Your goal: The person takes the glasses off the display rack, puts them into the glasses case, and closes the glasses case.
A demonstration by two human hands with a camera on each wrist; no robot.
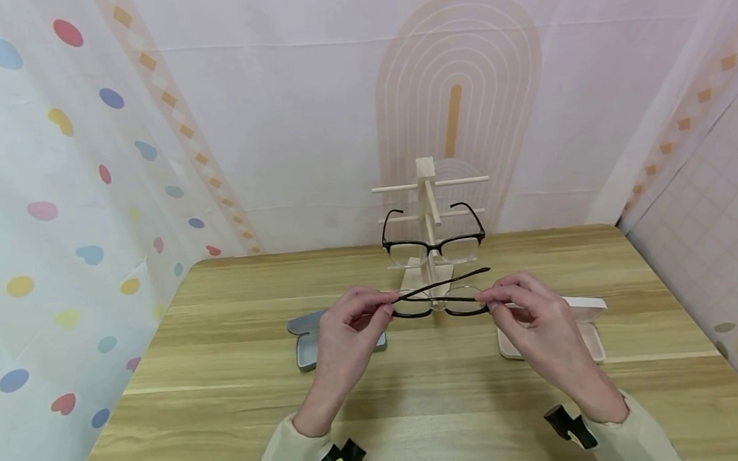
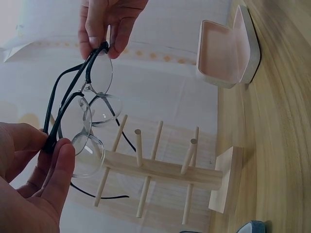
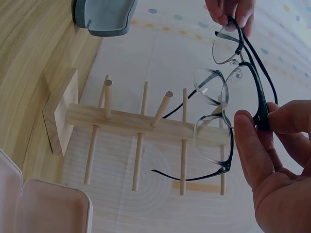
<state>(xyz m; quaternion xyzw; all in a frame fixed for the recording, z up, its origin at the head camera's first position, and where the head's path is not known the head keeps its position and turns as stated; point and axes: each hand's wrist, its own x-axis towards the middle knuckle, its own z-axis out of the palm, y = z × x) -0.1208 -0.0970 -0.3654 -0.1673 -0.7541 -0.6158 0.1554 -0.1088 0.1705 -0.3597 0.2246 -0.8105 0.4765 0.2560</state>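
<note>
Both hands hold one pair of black-browed eyeglasses (image 1: 413, 315) by its two ends, in front of a wooden display stand (image 1: 425, 172). The left hand (image 1: 352, 332) pinches the left end between thumb and fingers, and the right hand (image 1: 539, 322) pinches the right end. The black brow bars face down in the head view, with the temples folded across the lenses. Clear lower rims show in the left wrist view, where the black frame (image 2: 70, 109) runs between the hands. A second pair of black-browed eyeglasses (image 1: 405, 243) rests on the stand's pegs, behind the held pair.
An opened blue-grey glasses case (image 1: 306, 352) lies on the wooden table (image 1: 241, 411), partly behind the left hand. Partly covered by the right hand is an opened white case with a pink lining (image 1: 589, 309). A patterned curtain (image 1: 276, 124) hangs behind the table.
</note>
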